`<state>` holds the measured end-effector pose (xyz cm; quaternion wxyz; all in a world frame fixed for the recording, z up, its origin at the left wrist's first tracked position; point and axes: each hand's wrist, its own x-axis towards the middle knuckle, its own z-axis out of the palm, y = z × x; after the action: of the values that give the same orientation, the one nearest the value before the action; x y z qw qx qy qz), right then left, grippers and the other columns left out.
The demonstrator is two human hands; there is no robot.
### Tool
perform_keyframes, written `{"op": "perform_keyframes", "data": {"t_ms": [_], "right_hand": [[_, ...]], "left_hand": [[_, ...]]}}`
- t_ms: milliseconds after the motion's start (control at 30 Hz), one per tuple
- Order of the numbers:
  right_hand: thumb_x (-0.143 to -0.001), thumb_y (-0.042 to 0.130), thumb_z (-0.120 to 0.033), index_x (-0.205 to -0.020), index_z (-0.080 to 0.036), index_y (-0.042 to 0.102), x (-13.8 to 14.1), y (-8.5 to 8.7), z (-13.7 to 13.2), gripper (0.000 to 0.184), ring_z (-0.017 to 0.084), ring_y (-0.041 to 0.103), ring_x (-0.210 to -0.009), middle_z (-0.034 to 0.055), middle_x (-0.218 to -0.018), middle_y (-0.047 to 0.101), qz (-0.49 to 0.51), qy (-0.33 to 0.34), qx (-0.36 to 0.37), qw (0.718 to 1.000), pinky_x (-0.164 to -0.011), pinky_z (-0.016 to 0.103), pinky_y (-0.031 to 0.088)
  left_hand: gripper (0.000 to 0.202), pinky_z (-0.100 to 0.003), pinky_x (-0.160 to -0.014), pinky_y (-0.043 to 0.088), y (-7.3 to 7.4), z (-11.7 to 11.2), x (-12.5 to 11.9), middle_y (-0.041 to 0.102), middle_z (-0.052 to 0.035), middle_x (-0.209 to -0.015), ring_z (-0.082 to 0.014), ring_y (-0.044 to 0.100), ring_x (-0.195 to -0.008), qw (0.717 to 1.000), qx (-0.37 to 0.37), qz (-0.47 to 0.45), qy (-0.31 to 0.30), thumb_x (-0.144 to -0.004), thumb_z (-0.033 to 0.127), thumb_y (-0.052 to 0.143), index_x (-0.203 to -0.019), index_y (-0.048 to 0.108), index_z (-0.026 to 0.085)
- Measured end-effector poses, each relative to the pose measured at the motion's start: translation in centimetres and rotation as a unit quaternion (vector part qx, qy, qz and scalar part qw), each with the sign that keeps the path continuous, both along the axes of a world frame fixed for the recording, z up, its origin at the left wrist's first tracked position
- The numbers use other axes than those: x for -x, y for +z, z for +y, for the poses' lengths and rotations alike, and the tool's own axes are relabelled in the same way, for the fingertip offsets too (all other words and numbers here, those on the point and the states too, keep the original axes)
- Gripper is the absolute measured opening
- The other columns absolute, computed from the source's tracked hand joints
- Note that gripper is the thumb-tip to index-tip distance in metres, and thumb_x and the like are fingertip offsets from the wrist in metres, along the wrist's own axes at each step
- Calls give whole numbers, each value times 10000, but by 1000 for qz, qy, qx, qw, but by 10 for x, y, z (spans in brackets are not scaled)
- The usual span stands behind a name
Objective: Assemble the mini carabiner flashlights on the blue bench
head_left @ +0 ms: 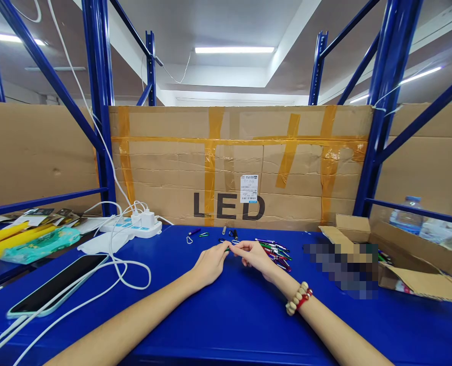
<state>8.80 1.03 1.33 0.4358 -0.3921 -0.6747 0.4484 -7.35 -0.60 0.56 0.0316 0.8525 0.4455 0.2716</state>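
My left hand (pixel 209 265) and my right hand (pixel 253 255) meet fingertip to fingertip over the middle of the blue table. Both are closed in a pinch around something small with a dark green glint, mostly hidden by the fingers. Just right of my right hand lies a pile of slim, shiny sticks (pixel 281 258) in red, green and purple, perhaps pens. Behind the hands are a silver carabiner clip (pixel 189 240), a green carabiner clip (pixel 203 235) and a few small dark and metal pieces (pixel 233 234).
On the left lie a phone (pixel 60 284), looping white cables (pixel 113 259) and a power strip (pixel 142 227). An opened cardboard box (pixel 412 254) stands at the right. A large cardboard panel (pixel 164 173) closes off the back between blue rack posts (pixel 99 101).
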Motion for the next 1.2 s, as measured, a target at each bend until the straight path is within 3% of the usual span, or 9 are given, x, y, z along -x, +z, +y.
{"op": "perform_keyframes", "data": {"t_ms": [333, 967, 1200], "right_hand": [[-576, 692, -576, -705, -143, 590, -1, -1, 1, 463, 59, 353, -397, -28, -558, 462, 25, 0, 32, 999, -361, 164, 197], [-525, 727, -537, -730, -130, 606, -4, -5, 7, 471, 47, 373, -419, -7, -638, 529, 21, -9, 46, 999, -359, 142, 235], [-535, 717, -525, -757, -130, 614, -4, -3, 6, 464, 54, 367, -412, -39, -531, 469, 14, -11, 48, 999, -356, 140, 228]], "left_hand": [[173, -265, -738, 419, 0, 1, 0, 546, -34, -1056, -194, 537, -929, 1000, -8, -2, -6, -908, 166, 322, -1051, 399, 226], [179, -274, -761, 433, -3, 3, 0, 554, -31, -1046, -194, 541, -940, 1000, -2, 11, -14, -919, 191, 325, -1077, 403, 226], [172, -269, -748, 428, -1, 2, -1, 557, -25, -1052, -193, 549, -932, 1000, -6, 23, -9, -920, 180, 338, -1074, 398, 226]]}}
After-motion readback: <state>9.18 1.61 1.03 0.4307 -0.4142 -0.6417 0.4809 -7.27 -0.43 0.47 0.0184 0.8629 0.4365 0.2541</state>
